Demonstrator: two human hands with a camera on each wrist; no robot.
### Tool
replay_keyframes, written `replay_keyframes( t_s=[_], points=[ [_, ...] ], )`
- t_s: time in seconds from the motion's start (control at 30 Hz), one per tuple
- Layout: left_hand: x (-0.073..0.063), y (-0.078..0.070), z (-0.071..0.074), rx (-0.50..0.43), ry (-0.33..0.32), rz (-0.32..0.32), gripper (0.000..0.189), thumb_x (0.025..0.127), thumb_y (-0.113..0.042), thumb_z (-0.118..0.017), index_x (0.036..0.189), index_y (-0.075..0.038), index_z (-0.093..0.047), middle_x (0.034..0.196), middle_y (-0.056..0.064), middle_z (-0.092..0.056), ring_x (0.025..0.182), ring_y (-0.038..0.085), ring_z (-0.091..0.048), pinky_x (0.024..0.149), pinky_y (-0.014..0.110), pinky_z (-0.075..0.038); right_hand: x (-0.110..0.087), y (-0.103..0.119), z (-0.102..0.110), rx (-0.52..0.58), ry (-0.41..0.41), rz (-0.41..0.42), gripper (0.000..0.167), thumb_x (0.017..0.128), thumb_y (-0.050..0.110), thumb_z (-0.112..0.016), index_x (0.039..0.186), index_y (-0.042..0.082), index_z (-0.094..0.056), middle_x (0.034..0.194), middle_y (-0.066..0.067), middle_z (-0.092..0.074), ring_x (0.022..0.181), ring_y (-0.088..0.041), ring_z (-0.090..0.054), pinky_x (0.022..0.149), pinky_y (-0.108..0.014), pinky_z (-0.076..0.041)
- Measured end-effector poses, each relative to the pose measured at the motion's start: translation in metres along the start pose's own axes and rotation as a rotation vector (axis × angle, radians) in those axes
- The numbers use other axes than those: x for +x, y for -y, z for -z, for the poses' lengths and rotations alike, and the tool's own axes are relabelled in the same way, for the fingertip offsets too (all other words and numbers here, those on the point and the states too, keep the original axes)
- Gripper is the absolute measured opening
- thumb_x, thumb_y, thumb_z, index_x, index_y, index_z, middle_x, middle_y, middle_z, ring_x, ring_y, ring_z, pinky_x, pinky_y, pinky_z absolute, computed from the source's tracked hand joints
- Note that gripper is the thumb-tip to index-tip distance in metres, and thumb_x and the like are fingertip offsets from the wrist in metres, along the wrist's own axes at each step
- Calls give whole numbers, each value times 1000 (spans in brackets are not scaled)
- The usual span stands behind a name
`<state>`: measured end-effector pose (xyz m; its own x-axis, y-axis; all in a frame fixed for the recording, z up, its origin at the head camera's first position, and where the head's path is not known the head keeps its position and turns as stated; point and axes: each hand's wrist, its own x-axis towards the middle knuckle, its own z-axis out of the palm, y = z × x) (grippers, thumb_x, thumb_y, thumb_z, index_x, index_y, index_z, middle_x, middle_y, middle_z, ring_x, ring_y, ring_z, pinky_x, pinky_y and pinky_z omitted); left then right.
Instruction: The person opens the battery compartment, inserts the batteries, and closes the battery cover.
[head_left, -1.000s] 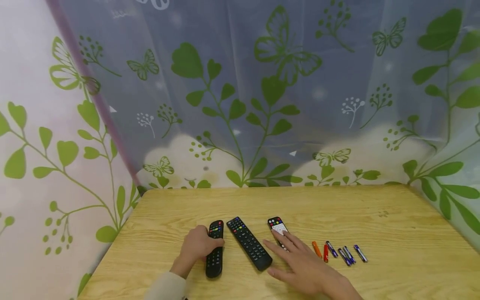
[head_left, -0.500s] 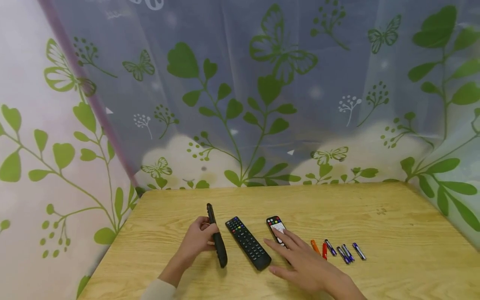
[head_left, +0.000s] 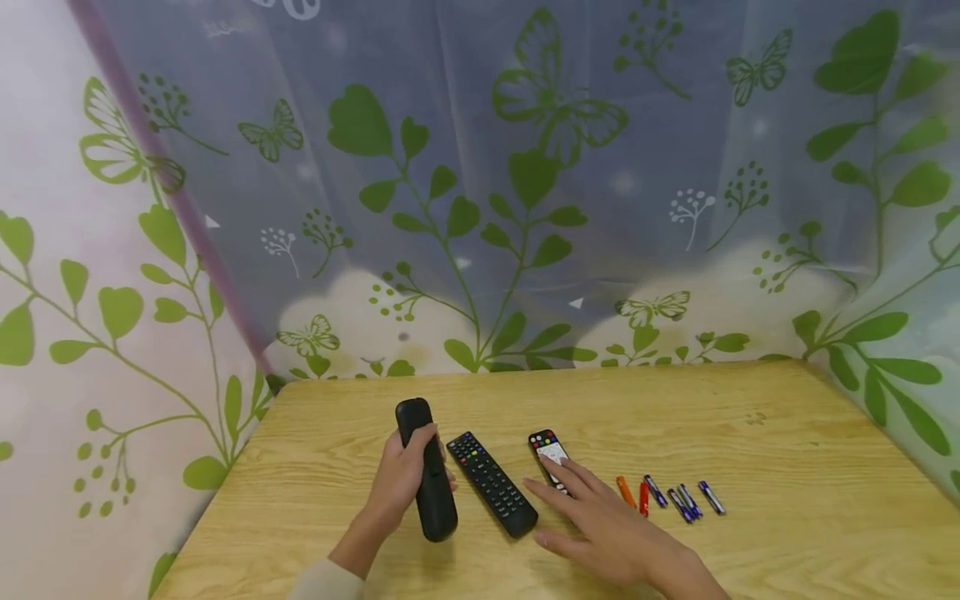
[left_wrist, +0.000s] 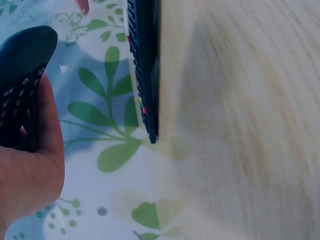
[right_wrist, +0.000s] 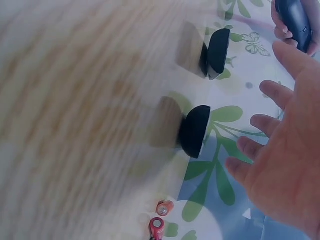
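Note:
My left hand grips a black remote control raised over the table, its plain back turned up and the thumb across it. In the left wrist view the buttons of this remote face the other way, toward the fingers. To its right a second black remote lies slantwise, buttons up. My right hand is spread, holding nothing, and overlaps a smaller remote with a white panel in the head view. From the right wrist, that hand hovers above the ends of the two lying remotes.
Right of the right hand lie an orange battery, a red battery and several purple-and-silver batteries. All rest on a wooden table. A leaf-printed curtain hangs at the table's back edge.
The left hand has lifted its remote from the table and turned it over, so its back now shows instead of its buttons. The right hand stays nearly still.

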<state>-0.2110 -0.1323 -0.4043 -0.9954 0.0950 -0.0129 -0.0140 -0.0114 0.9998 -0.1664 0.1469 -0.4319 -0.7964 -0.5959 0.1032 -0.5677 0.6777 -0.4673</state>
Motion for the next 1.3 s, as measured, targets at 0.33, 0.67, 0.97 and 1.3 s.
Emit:
replay_keyframes(
  t_s=[0.33, 0.67, 0.97, 1.3],
  points=[
    [-6, -14, -12, 59, -41, -116, 42, 99, -31, -54, 119, 5, -53, 88, 17, -63, 76, 27, -67, 72, 38, -57, 2, 11, 5, 16, -27, -16, 54, 96, 59, -41, 146, 39, -34, 156, 3, -22, 139, -27, -24, 102, -57, -35],
    [-11, -22, -15, 36, -7, -106, 46, 92, -27, -65, 125, 4, -56, 106, 21, -66, 95, 31, -66, 77, 37, -56, 9, 35, 12, 175, -47, -74, 58, 95, 60, -39, 143, 28, -45, 151, -1, -33, 135, -31, -33, 97, -59, -38],
    [-13, -27, -20, 42, -17, -127, 37, 90, -23, -69, 118, 1, -62, 104, 18, -67, 95, 27, -66, 78, 34, -56, 22, 50, 14, 463, -98, -191, 42, 98, 48, -47, 125, 17, -56, 126, -4, -53, 97, -17, -58, 78, -39, -51],
    [-16, -26, -22, 26, -18, -167, 37, 91, -23, -68, 117, 2, -62, 101, 19, -68, 95, 27, -66, 76, 33, -56, 46, 63, -3, 780, -114, -348, 63, 94, 49, -55, 132, 0, -44, 112, -15, -54, 76, -26, -62, 56, -39, -56]
  ],
)
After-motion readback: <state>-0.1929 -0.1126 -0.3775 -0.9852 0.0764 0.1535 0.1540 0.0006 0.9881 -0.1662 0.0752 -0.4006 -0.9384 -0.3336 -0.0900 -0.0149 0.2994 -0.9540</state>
